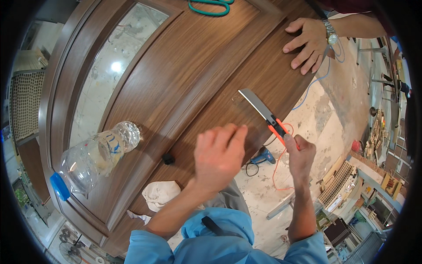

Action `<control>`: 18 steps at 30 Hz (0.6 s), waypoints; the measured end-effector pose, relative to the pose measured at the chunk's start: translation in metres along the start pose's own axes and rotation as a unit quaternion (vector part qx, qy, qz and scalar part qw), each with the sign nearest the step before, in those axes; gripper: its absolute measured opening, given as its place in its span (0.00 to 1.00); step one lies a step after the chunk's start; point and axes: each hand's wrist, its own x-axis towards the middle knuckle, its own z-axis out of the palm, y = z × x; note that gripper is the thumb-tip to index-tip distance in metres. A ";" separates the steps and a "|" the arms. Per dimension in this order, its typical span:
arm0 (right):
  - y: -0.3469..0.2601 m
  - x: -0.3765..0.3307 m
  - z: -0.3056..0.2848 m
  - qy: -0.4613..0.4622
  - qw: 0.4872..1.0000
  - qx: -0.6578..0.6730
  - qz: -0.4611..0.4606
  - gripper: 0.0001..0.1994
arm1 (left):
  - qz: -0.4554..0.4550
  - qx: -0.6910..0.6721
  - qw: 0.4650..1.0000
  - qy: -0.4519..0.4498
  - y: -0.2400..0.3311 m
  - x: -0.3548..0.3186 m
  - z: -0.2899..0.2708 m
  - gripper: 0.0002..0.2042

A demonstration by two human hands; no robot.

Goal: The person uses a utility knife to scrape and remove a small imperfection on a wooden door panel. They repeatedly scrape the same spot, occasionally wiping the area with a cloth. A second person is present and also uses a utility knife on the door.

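Observation:
My right hand [301, 159] grips the orange-and-black handle of a small hand saw [258, 104]. Its grey blade points up and left, with the tip over the brown wooden door [193, 66], near a small pale worn spot [237, 97]. My left hand [220, 154] is over the door's near edge, slightly blurred, its fingers loosely bent and apart, holding nothing. Left of it are a small black block [168, 158] and a crumpled white cloth [161, 195]. Another person's hand [307, 44], wearing a metal wristwatch [332, 38], rests spread on the door's far right part.
A large clear plastic bottle [94, 158] with a blue cap lies on the door. Green scissor-like handles [212, 6] show at the far edge. A blue corded power tool [264, 156] lies on the stained floor [303, 127], with cables about. Racks with wood pieces [373, 176] stand at right.

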 end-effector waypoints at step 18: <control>-0.044 0.043 -0.033 -0.100 0.959 -0.261 -0.055 0.33 | -0.014 0.078 0.997 -0.017 -0.005 -0.001 0.006 0.16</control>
